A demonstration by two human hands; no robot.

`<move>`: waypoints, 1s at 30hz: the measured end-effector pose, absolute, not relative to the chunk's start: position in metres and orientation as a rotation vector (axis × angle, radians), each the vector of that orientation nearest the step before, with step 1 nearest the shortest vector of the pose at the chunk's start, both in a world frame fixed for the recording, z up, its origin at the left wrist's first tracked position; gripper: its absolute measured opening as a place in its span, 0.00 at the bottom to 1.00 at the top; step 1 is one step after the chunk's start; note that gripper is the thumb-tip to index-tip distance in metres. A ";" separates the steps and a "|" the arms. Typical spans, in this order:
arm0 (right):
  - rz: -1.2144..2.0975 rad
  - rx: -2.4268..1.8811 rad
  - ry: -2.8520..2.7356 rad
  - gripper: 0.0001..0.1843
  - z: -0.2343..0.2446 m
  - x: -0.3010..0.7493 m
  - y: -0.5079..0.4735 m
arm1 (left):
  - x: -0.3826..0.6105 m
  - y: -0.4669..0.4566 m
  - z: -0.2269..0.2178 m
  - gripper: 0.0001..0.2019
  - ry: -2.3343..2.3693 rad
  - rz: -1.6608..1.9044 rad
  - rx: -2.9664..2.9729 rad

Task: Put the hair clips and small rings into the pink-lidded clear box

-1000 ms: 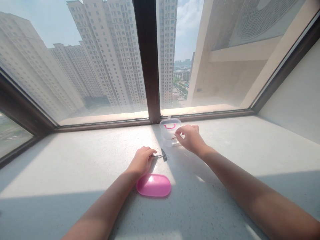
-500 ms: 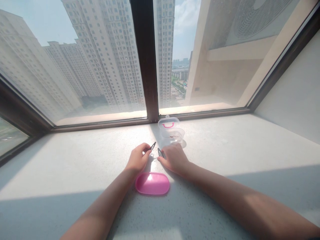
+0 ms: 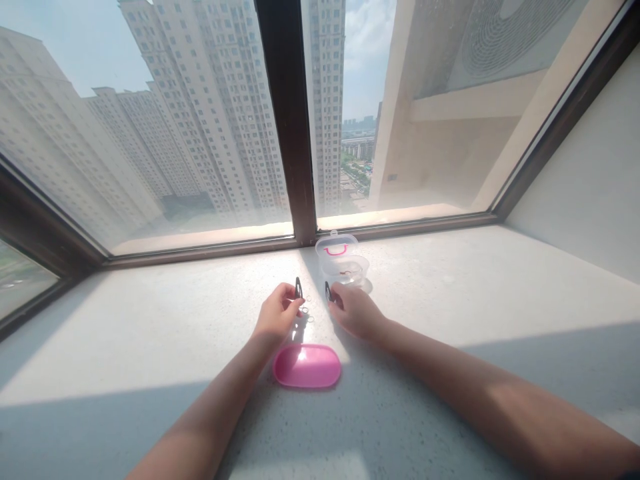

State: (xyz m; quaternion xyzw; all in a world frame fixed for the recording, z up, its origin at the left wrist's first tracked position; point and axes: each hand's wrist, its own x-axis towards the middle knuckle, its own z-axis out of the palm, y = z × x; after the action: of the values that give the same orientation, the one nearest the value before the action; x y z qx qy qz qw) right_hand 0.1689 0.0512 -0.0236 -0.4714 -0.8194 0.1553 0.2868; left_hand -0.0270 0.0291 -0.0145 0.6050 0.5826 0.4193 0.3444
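My left hand pinches a black snap hair clip, held upright between thumb and fingers. Across from it, my right hand grips a second black hair clip. A few small rings lie on the sill between the two hands; they are too small to make out well. Closer to me sits a pink oval tray with nothing in it. Just beyond my right hand stands a clear plastic box with its lid up and a pink handle on the lid; something small and brownish shows inside.
The pale speckled window sill spreads out on both sides. A dark window frame rises at the back, with tall buildings outside the glass. A white wall bounds the right side.
Both clips have been turned more upright. My right hand has moved slightly right and up, away from the rings, widening the gap between the hands.
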 end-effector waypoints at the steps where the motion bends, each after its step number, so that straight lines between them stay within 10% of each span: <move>1: 0.456 -1.218 -2.181 0.04 -0.024 0.170 0.052 | -0.026 0.028 -0.013 0.05 1.488 1.090 1.538; 19: 1.340 -0.805 -1.905 0.08 -0.032 0.173 0.060 | -0.020 0.025 -0.023 0.33 1.092 1.041 1.339; 30: 1.455 -0.786 -1.821 0.09 -0.029 0.172 0.064 | -0.020 0.025 -0.023 0.27 1.131 1.002 1.420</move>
State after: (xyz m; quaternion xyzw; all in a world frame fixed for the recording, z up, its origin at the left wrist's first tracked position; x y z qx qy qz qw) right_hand 0.1725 0.0643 -0.0295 -0.3010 -0.6976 0.5576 0.3344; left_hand -0.0204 0.0249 -0.0226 0.5894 0.4696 0.4161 0.5089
